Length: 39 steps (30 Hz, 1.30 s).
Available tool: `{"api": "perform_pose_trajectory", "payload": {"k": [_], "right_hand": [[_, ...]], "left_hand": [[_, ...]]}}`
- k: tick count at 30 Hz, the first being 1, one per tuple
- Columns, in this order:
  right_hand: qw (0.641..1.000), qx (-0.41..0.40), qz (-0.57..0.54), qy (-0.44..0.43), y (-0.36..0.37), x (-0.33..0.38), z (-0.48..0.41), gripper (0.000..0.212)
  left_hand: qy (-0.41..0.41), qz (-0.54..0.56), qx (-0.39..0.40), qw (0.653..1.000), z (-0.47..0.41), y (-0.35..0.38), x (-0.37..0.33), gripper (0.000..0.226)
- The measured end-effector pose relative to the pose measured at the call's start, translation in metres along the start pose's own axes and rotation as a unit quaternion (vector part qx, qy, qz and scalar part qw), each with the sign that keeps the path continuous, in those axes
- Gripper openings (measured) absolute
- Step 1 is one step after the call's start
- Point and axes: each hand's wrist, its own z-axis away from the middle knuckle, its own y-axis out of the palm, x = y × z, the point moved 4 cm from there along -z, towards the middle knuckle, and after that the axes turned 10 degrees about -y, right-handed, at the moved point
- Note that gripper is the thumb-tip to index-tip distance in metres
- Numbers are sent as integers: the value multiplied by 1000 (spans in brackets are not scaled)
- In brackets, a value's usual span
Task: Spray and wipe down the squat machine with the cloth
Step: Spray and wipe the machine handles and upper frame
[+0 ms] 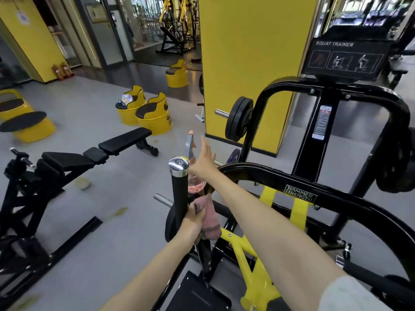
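Observation:
The black and yellow squat machine [301, 194] fills the right half of the view. Its upright black handle post [179, 194] with a chrome cap stands at centre. My left hand [194, 218] grips a pink cloth [210, 218] and presses it against the lower part of that post. Just behind the post, my right hand [203, 163] holds a spray bottle [197, 186] of pinkish liquid by its neck, one finger stretched upward. The bottle's grey trigger head [189, 143] sticks up above the hand, beside the post's cap.
A black adjustable bench [112, 147] stands on the grey floor to the left, with another black frame [24, 194] at the far left. Yellow drum seats [155, 117] sit further back. A weight plate [239, 118] hangs on the machine beside a yellow pillar [249, 63].

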Motion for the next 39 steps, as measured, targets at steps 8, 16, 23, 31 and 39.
{"api": "perform_pose_trajectory", "payload": {"k": [8, 16, 23, 31, 39], "right_hand": [[994, -66, -80, -21, 9, 9, -7, 79], [979, -141, -142, 27, -2, -13, -8, 41], [980, -117, -131, 88, -32, -56, 43, 16], [977, 48, -124, 166, 3, -67, 93, 15], [974, 74, -36, 212, 38, -53, 98, 19]], "left_hand": [[39, -32, 44, 998, 12, -7, -4, 39], [32, -57, 32, 997, 12, -8, -3, 35], [5, -112, 38, 993, 9, -5, 4, 31], [-39, -159, -16, 986, 18, -13, 24, 27], [-48, -151, -13, 987, 22, -28, 32, 24]]}}
